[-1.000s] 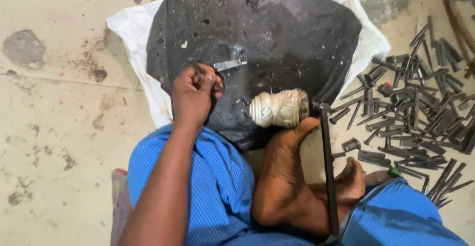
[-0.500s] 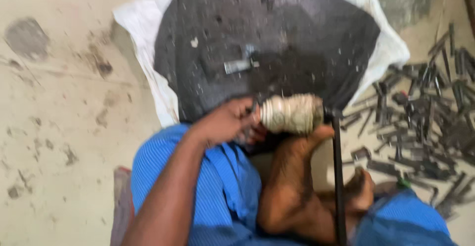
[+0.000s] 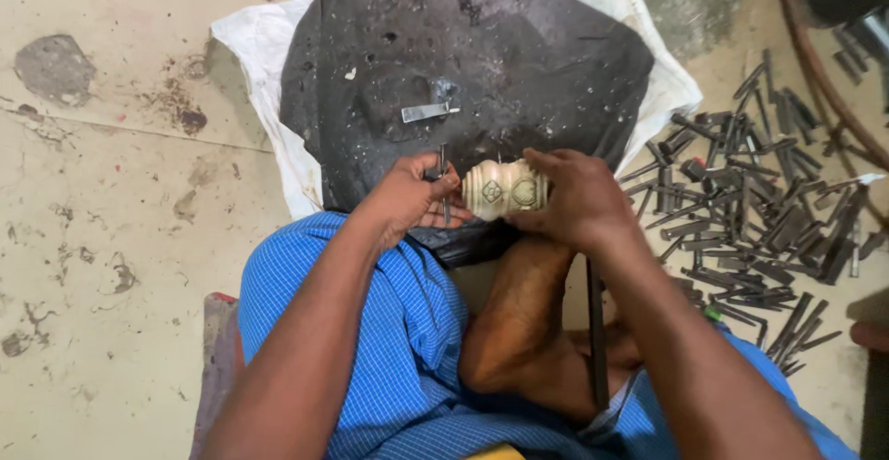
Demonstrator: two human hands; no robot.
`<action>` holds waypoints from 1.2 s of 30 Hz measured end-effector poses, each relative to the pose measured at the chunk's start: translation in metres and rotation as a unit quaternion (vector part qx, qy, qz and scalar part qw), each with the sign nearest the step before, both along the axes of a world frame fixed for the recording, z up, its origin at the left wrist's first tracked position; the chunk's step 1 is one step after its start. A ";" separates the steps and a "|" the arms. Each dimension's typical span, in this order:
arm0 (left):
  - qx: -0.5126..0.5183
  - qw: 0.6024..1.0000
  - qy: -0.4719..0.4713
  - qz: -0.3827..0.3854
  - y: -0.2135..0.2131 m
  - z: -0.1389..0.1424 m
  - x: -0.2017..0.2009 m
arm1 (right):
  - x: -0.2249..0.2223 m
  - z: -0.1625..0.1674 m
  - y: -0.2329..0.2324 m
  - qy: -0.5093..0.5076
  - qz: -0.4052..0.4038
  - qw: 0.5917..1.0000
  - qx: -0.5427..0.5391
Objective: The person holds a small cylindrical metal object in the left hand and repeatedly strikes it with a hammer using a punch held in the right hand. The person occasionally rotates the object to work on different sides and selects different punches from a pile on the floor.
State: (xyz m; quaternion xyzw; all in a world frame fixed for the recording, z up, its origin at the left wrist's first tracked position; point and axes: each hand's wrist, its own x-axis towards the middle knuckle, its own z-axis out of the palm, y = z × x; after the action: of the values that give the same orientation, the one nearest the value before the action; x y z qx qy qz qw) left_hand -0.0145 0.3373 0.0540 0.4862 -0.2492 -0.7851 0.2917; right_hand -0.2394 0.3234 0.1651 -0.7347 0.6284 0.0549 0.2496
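Down at the centre, both hands met over a pale, barrel-shaped carved piece (image 3: 503, 188), cream-coloured with incised panels. The right hand (image 3: 576, 199) had its fingers wrapped around the piece's 3 o'clock end, while the left hand (image 3: 413, 203) pinched a thin metal tool (image 3: 445, 192) against its 9 o'clock end. Behind them, toward 12 o'clock, lay a rough, pitted dark stone slab (image 3: 482, 62) on a white sack (image 3: 259, 62), with a small flat metal strip (image 3: 430, 111) on the slab. At 3 o'clock a heap of dark metal rods (image 3: 750, 192) sprawled loose on the stained concrete floor (image 3: 111, 192). Half a second before, only the left hand was at the piece; by this moment the right had joined it.
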 end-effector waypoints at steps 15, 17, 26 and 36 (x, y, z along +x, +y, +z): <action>-0.174 0.979 0.057 0.088 0.002 -0.014 0.001 | 0.059 0.034 0.022 0.187 0.011 0.982 0.027; -0.201 0.977 0.017 0.069 0.002 -0.015 0.004 | 0.054 0.036 0.022 0.142 -0.017 0.989 0.039; -0.232 0.966 -0.104 0.040 0.004 -0.008 0.012 | -0.023 0.049 0.019 0.064 -0.176 0.979 -0.075; -0.170 0.960 0.001 0.222 0.011 0.012 0.030 | -0.069 -0.055 0.116 -0.096 -0.232 0.968 0.028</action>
State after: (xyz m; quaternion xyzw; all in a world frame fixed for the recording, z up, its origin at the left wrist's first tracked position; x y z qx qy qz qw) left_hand 0.0160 0.3485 0.0661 0.4712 -0.2650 -0.6474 0.5373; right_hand -0.3084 0.4394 0.1103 -0.5634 0.7530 -0.0579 0.3349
